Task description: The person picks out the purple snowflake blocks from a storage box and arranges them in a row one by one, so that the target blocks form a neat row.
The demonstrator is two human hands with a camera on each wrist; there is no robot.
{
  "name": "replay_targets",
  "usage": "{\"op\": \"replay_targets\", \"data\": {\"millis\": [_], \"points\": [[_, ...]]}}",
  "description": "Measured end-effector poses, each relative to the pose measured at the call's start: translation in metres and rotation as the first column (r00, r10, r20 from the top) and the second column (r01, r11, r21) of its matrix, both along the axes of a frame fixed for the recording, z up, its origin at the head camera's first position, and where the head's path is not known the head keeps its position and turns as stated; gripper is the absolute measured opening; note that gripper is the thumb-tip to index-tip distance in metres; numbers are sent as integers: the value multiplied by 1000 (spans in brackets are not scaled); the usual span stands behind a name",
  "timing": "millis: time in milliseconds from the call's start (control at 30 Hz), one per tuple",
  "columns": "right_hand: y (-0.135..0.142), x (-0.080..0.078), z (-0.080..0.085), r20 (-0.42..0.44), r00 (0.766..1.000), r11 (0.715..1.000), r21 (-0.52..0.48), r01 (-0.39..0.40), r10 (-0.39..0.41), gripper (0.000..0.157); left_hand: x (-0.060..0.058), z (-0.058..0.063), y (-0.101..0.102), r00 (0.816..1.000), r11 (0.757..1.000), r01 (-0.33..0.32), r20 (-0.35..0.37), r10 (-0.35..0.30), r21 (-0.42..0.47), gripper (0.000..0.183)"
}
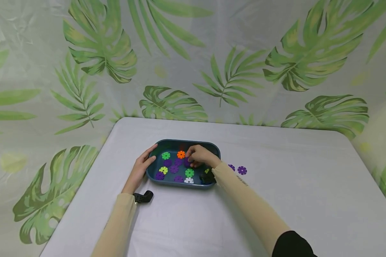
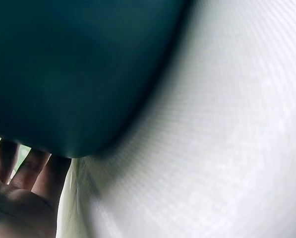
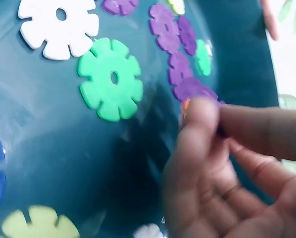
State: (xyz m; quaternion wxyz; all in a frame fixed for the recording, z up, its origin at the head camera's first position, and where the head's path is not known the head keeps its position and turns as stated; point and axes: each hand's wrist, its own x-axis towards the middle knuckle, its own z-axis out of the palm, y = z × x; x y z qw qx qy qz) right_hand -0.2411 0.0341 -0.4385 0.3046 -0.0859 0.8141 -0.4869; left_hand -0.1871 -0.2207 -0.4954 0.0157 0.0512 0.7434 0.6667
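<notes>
A dark teal tray (image 1: 167, 183) lies on the white table with several flat notched plastic discs in it. My left hand (image 1: 139, 169) grips the tray's left wall, thumb over the rim and fingers along the outside. Inside the tray, my right hand (image 1: 201, 156) pinches a purple notched disc (image 3: 195, 89) between thumb and index finger; the fingertips cover part of it. Just beyond those fingers is an orange disc (image 1: 181, 154). Nearer the tray's front lie a green disc (image 3: 113, 79) and a white disc (image 3: 58, 25). Other purple discs (image 1: 174, 169) cluster left of the hand.
Outside the tray, to its right, a purple disc (image 1: 242, 170) rests on the table beside another purple disc (image 1: 231, 167), partly hidden by the right forearm. A leaf-patterned cloth (image 1: 167, 71) hangs behind the table.
</notes>
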Motion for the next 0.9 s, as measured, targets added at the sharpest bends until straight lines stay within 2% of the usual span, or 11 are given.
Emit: {"op": "replay_targets", "data": {"millis": [200, 367, 533, 600, 767, 900], "points": [[16, -2, 12, -39, 998, 990, -126, -62, 57, 23, 0, 1, 1, 1000, 1000, 4, 11, -4, 17, 45], [39, -1, 20, -60, 997, 974, -216, -69, 57, 23, 0, 2, 1, 1000, 1000, 13, 13, -13, 26, 45], [71, 0, 23, -77, 997, 968, -248, -19, 0, 19, 2, 6, 3, 1000, 999, 14, 25, -15, 40, 45], [87, 2, 23, -84, 996, 968, -250, 5, -27, 20, 4, 12, 4, 999, 999, 18, 29, -19, 43, 46], [131, 8, 16, -88, 990, 969, -235, 82, -106, 23, 11, 27, 7, 999, 998, 33, 38, -35, 48, 48], [167, 16, 5, -81, 984, 969, -203, 139, -158, 26, 12, 28, 7, 999, 998, 31, 43, -33, 54, 47]]}}
